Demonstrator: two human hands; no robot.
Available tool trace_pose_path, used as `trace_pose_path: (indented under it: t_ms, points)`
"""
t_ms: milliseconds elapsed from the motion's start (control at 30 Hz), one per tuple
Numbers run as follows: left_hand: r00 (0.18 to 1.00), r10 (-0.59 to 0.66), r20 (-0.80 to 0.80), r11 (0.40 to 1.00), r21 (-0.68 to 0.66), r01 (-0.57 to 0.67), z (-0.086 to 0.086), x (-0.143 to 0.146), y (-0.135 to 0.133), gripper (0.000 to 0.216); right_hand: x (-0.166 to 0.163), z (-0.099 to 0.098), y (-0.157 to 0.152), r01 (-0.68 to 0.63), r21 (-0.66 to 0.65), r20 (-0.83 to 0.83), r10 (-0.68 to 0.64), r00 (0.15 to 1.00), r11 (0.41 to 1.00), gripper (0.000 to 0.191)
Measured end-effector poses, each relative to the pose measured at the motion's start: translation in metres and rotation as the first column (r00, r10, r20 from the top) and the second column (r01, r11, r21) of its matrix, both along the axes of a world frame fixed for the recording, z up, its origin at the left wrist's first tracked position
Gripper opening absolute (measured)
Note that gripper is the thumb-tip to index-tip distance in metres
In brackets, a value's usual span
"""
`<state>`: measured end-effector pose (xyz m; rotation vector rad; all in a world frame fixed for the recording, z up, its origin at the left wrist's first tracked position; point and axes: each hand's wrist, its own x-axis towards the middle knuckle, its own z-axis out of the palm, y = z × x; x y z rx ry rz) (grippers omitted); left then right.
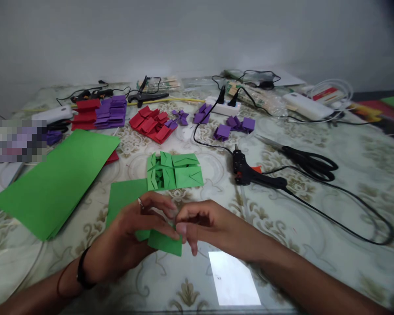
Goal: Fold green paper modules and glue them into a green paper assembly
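A small folded piece of green paper [166, 243] is held in my left hand [134, 223], fingers curled around it. My right hand [206, 225] meets it at the right end, thumb and fingers closed on the paper's upper corner. Just beyond both hands lies a folded green paper unit [188, 171], its left part with raised flaps and its right part flatter. A flat green sheet [126, 192] rests partly beneath my left hand. To the left is a stack of larger green sheets [59, 183].
A black glue gun [254, 171] lies at right with its cord looping around, near black-handled scissors [308, 162]. Red folded paper units [153, 124] and purple ones [222, 131] sit farther back. Behind them are a white power strip [223, 106] and pliers [147, 97].
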<state>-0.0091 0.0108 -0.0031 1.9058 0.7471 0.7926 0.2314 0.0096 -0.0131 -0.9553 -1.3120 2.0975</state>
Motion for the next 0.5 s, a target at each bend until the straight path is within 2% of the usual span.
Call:
trace_pose_path:
  t_ms: [67, 167, 200, 267, 300, 333, 500]
  points:
    - [0.999, 0.031, -0.017, 0.999, -0.011, -0.031, -0.002, 0.0, 0.0, 0.031, 0.001, -0.003, 0.003, 0.048, -0.039, -0.05, -0.05, 0.998, 0.998, 0.042]
    - [0.992, 0.124, -0.004, 0.986, -0.112, -0.124, -0.004, -0.001, 0.0, 0.049, 0.005, -0.002, 0.007, 0.135, 0.014, -0.056, -0.134, 0.989, 0.991, 0.043]
    - [0.987, 0.162, -0.004, 0.975, -0.157, -0.16, -0.003, -0.001, 0.0, 0.048, 0.007, 0.0, 0.007, 0.154, 0.044, -0.045, -0.152, 0.987, 0.987, 0.043]
    - [0.972, 0.232, -0.034, 0.954, -0.188, -0.235, 0.0, -0.001, 0.002, 0.029, 0.01, 0.002, 0.008, 0.173, 0.099, -0.017, -0.172, 0.985, 0.98, 0.043]
    - [0.965, 0.256, -0.061, 0.951, -0.166, -0.262, 0.002, -0.001, 0.003, 0.016, 0.011, 0.003, 0.008, 0.18, 0.123, 0.0, -0.181, 0.983, 0.976, 0.043]
    - [0.957, 0.274, -0.092, 0.949, -0.135, -0.285, 0.004, -0.001, 0.004, 0.013, 0.012, 0.004, 0.008, 0.185, 0.142, 0.017, -0.189, 0.982, 0.972, 0.044]
    - [0.93, 0.33, -0.16, 0.941, -0.023, -0.338, 0.005, -0.005, 0.005, 0.044, 0.014, 0.002, 0.008, 0.252, 0.227, 0.069, -0.274, 0.959, 0.941, 0.042]
